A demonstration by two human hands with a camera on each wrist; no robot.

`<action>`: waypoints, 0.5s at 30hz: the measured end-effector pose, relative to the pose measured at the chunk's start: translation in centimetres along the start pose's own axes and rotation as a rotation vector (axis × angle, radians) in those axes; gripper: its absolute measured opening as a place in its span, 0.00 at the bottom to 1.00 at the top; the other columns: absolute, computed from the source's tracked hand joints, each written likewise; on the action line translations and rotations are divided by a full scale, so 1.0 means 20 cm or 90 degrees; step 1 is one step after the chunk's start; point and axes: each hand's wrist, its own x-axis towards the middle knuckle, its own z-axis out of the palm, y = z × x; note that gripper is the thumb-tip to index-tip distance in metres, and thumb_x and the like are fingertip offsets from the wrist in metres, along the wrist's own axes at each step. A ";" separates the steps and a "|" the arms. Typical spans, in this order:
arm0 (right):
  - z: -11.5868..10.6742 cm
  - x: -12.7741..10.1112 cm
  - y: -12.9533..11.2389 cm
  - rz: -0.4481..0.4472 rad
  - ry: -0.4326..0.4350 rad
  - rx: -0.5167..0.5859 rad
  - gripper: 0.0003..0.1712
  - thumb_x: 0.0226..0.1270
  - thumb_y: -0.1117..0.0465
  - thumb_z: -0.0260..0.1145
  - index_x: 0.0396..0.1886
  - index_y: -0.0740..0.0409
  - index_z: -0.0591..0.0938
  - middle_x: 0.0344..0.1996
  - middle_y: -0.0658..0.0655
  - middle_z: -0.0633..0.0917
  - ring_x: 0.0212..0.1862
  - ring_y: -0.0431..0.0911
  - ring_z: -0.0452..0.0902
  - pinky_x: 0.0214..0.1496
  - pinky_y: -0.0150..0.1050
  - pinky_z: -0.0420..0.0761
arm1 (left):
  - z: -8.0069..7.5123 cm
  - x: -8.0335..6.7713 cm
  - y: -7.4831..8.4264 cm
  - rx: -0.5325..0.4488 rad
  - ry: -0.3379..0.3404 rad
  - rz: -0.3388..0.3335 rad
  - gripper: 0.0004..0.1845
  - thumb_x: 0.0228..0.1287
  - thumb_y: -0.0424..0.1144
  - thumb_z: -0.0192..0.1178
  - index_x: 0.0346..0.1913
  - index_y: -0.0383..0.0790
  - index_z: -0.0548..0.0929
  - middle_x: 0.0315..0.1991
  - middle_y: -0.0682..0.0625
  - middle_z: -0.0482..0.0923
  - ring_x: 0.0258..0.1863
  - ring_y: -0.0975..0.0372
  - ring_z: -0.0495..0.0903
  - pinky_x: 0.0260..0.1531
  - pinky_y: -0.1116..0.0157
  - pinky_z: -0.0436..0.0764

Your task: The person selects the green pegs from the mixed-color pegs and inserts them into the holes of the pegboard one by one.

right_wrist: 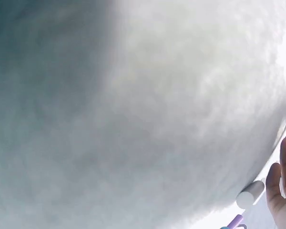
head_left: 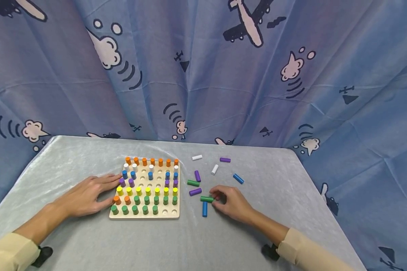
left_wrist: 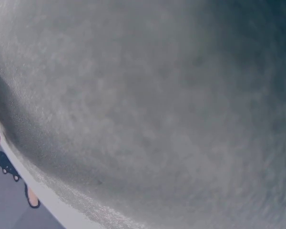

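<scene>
Green peg [head_left: 207,199] pinched, right hand [head_left: 233,203] (tabletop)

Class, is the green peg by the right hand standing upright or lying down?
Lying down: the green peg rests flat on the table, pinched by the right hand.

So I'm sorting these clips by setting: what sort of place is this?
Probably a staged indoor tabletop set: a table under grey velvety cloth, an aeroplane-print blue curtain hung close behind, and a wooden peg board with loose coloured pegs.
</scene>
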 end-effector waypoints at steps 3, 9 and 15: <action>-0.01 0.00 0.00 -0.003 0.010 -0.001 0.17 0.58 0.70 0.73 0.48 0.60 0.84 0.37 0.48 0.86 0.39 0.41 0.81 0.44 0.37 0.81 | 0.00 0.00 0.00 0.000 -0.001 0.001 0.31 0.67 0.51 0.62 0.65 0.33 0.77 0.68 0.43 0.72 0.66 0.46 0.72 0.54 0.42 0.74; -0.02 0.03 -0.02 -0.035 0.041 -0.018 0.17 0.58 0.69 0.74 0.48 0.61 0.85 0.35 0.49 0.86 0.37 0.42 0.80 0.41 0.38 0.81 | 0.00 0.00 0.00 -0.002 -0.006 -0.003 0.31 0.67 0.51 0.62 0.65 0.33 0.77 0.68 0.43 0.72 0.66 0.46 0.72 0.54 0.42 0.74; -0.01 0.07 -0.06 -0.057 0.048 -0.026 0.16 0.59 0.68 0.73 0.48 0.60 0.85 0.37 0.49 0.87 0.38 0.41 0.81 0.43 0.44 0.83 | 0.00 0.00 0.00 -0.002 -0.011 -0.008 0.31 0.67 0.51 0.62 0.66 0.34 0.77 0.69 0.43 0.71 0.66 0.45 0.71 0.55 0.41 0.73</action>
